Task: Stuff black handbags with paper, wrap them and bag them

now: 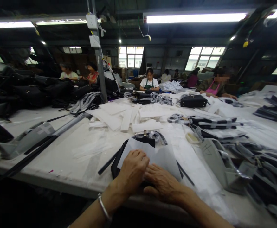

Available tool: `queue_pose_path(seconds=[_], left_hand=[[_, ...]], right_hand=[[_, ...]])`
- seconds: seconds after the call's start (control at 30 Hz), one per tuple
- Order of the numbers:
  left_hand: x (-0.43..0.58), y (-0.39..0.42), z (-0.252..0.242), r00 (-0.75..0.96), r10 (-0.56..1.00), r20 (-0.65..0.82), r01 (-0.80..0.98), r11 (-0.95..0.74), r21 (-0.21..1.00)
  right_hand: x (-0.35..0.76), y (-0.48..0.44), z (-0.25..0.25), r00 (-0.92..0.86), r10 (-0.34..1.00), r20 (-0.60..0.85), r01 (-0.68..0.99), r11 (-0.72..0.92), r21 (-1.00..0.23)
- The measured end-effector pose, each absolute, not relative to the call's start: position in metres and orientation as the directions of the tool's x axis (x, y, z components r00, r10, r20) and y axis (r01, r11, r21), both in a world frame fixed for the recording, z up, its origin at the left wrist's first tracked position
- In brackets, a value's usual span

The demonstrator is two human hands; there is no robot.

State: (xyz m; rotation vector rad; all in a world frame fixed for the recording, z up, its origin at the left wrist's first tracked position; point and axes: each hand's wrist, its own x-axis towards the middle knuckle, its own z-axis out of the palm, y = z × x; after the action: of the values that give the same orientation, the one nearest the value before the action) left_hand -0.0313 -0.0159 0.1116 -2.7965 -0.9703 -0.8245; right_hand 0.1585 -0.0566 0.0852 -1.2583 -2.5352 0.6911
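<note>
Right in front of me a black bag [115,167] lies on the table, with its metal clasp [145,133] pointing away from me. A thin white sheet [167,156] covers most of its top. My left hand [134,166], with a silver bangle on the wrist, has its fingers bent and closed over the sheet's near part. Against it rests my right hand [162,182], fingers stretched along the sheet and thumb apart. Both palms and the bag's near edge are hidden. A plastic-wrapped strap [154,136] is coiled behind the bag.
White sheets [126,115] are heaped beyond the bag on the table [64,152]. Grey holders stand left [22,142] and right [220,163]. Wrapped black straps [269,177] crowd the right. A metal post [101,69] rises at left. Several people sit farther back.
</note>
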Motion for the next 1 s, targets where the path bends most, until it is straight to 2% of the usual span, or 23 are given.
queue_pose_path(seconds=[0.07, 0.13, 0.33, 0.4, 0.47, 0.57, 0.63, 0.87, 1.0], left_hand=[[-0.018, -0.005, 0.102, 0.723, 0.595, 0.351, 0.621, -0.782, 0.047], [-0.018, 0.003, 0.088, 0.733, 0.616, 0.289, 0.638, -0.770, 0.023], [-0.053, -0.002, 0.066, 0.714, 0.643, 0.277, 0.664, -0.747, 0.022], [-0.060, -0.008, 0.062, 0.715, 0.642, 0.279, 0.662, -0.749, 0.028], [-0.061, -0.012, 0.057, 0.711, 0.644, 0.283, 0.665, -0.746, 0.030], [-0.060, -0.017, 0.050, 0.698, 0.670, 0.252, 0.685, -0.727, 0.036], [-0.060, -0.018, 0.052, 0.685, 0.706, 0.182, 0.711, -0.702, 0.046], [-0.042, 0.012, 0.097, 0.718, 0.695, -0.030, 0.695, -0.714, 0.090], [-0.009, 0.034, 0.107, 0.712, 0.702, -0.012, 0.697, -0.704, 0.135]], right_hand=[[0.159, -0.054, 0.090, -0.625, 0.781, 0.014, 0.657, 0.535, -0.531], [0.159, -0.051, 0.098, -0.631, 0.775, 0.004, 0.635, 0.520, -0.571], [0.162, -0.036, 0.106, -0.670, 0.743, 0.017, 0.478, 0.449, -0.755], [0.164, -0.032, 0.098, -0.614, 0.789, 0.012, 0.460, 0.371, -0.806], [0.165, -0.029, 0.086, -0.480, 0.877, 0.010, 0.483, 0.274, -0.832], [0.166, -0.028, 0.069, -0.280, 0.959, 0.042, 0.539, 0.193, -0.820], [0.164, -0.028, 0.060, -0.227, 0.972, 0.063, 0.566, 0.184, -0.803], [0.159, -0.030, 0.057, -0.222, 0.972, 0.072, 0.601, 0.195, -0.775], [0.159, -0.031, 0.063, -0.254, 0.963, 0.086, 0.591, 0.225, -0.775]])
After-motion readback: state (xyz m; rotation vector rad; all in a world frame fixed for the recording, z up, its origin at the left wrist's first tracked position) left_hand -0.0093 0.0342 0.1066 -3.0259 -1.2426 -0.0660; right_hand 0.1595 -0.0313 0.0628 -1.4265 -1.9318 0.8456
